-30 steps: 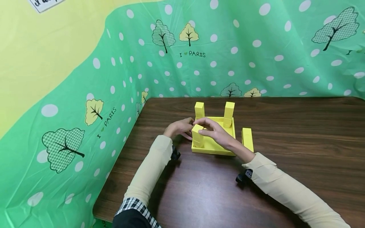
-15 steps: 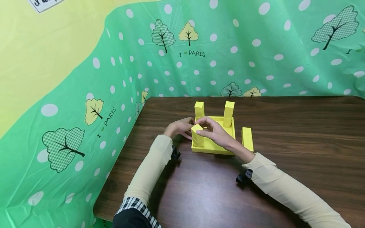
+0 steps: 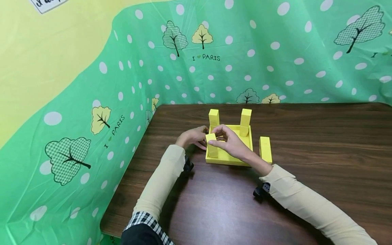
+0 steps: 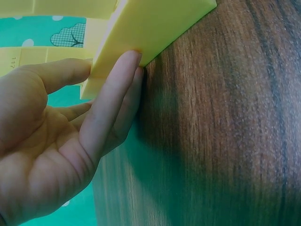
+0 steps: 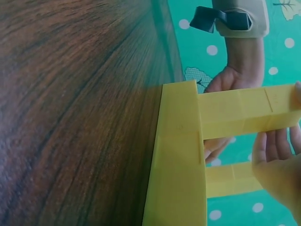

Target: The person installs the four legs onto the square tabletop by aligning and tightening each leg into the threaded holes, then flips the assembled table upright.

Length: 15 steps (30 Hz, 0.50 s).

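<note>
A square yellow tray (image 3: 229,162) sits on the table with upright yellow posts at three of its corners. My right hand (image 3: 231,144) grips the near-left post (image 3: 212,149) close to its top, the thumb on the near side. In the right wrist view that post (image 5: 235,113) rises from the tray wall (image 5: 178,155). My left hand (image 3: 194,136) holds the tray's left side, partly behind the post. In the left wrist view, its fingers (image 4: 110,99) lie against the outer tray wall (image 4: 160,33) and one digit reaches the rim.
The far-left post (image 3: 214,117) and far-right post (image 3: 246,119) stand at the back corners. A separate yellow block (image 3: 265,149) is on the table just right of the tray. Behind the brown table (image 3: 321,153) hangs a green printed cloth (image 3: 269,58).
The near-left post's top turned and leaned slightly left, then came straighter. My right fingers have shifted a little around it. The left hand and tray look unmoved.
</note>
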Available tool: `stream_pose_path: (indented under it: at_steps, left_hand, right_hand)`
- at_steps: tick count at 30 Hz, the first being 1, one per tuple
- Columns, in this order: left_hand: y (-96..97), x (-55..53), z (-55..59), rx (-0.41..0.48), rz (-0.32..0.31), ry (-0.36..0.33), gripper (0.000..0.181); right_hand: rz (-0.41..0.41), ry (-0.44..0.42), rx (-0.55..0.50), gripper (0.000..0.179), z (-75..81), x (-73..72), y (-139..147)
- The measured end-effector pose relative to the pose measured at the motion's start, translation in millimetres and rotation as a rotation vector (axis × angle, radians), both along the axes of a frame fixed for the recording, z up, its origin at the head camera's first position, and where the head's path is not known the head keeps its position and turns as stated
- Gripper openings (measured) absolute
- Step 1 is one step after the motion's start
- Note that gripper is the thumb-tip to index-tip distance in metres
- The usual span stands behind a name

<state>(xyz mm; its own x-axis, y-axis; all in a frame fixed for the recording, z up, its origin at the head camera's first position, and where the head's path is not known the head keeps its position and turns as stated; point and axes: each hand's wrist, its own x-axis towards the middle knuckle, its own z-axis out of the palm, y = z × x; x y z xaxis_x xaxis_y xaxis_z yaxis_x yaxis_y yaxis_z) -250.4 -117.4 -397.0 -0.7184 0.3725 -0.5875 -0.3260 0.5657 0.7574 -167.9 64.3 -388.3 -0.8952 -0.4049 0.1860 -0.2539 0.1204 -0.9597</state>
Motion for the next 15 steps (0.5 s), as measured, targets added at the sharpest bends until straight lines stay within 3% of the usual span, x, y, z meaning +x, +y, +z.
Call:
stream_pose_path:
  at_steps: [4, 10, 15]
  left_hand:
    - [-0.1, -0.1, -1.0, -0.008, -0.004, 0.009, 0.048]
    - [-0.6, -0.8, -2.8, -0.007, -0.013, 0.022, 0.046]
    - [-1.2, -1.7, -4.5, -0.002, -0.010, 0.021, 0.045]
  right_hand:
    - [-0.032, 0.024, 0.015, 0.035, 0.2, 1.7, -2.7]
    - [-0.056, 0.044, 0.057, 0.034, 25.4, 18.5, -7.1]
    - [-0.059, 0.041, 0.067, 0.039, 12.1, 10.9, -5.9]
